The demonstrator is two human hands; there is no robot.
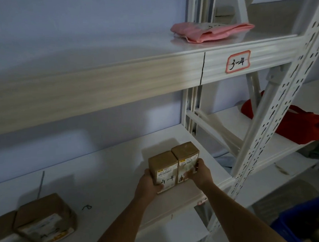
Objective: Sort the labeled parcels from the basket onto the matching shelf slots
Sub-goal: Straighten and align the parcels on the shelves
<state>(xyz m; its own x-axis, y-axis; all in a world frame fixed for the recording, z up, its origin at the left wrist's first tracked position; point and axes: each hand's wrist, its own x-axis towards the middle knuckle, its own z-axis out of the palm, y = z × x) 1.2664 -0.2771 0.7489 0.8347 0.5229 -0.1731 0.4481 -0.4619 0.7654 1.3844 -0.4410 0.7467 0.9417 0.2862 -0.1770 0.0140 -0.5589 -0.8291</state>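
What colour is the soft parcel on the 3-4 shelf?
Pink; the soft parcel shows best in the head view.

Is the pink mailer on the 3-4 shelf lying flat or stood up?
Lying flat. The pink mailer rests on the upper shelf above the 3-4 label, slightly rumpled, its broad face up.

Two brown cardboard boxes [174,163] between my hands, each with a white label bearing black print, a small yellow mark and black handwritten numerals. Shelving [99,87]: white metal, uprights patterned with rows of dark slots. Slot tag [238,61]: white, red border, black writing. Pink bag [212,31] on the upper shelf. Red bag [295,124] on the neighbouring shelf. More brown parcels [44,218] at lower left, white labels with yellow marks. Blue basket [311,220]. Wall: pale bluish-white.
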